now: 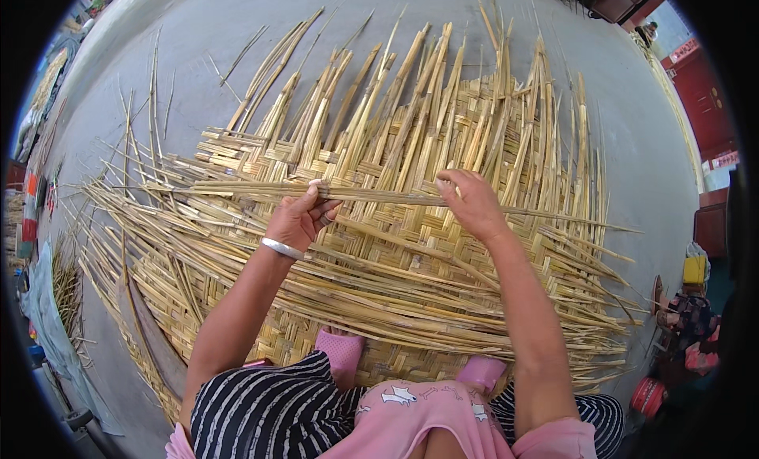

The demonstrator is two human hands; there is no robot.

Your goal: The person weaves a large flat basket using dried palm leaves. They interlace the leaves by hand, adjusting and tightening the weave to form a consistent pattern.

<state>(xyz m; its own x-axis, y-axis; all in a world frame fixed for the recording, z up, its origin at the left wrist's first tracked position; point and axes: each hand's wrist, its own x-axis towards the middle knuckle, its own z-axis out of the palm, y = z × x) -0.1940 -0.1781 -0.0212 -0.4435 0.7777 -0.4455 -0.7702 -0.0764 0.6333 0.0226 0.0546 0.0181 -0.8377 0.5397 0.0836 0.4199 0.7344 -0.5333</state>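
Observation:
A thin bunch of straw-coloured reed strips (379,195) stretches sideways above a partly woven reed mat (269,332). My left hand (297,219), with a silver bracelet at the wrist, pinches the strips between thumb and fingers. Further right, my right hand (474,207) is closed on the same strips, its thumb and fingertips meeting at their upper side. Under my hands the mat shows a diagonal weave, and loose strip ends fan out from its far side. Many long loose reeds (379,289) lie across the mat between my hands and my knees.
I sit on the mat's near part, pink slippers (340,355) on it. Grey concrete floor (198,56) surrounds the far side, with a few stray reeds. A pale plastic sheet (59,317) lies at left. Red cabinets (700,103) and a red round object (648,396) are at right.

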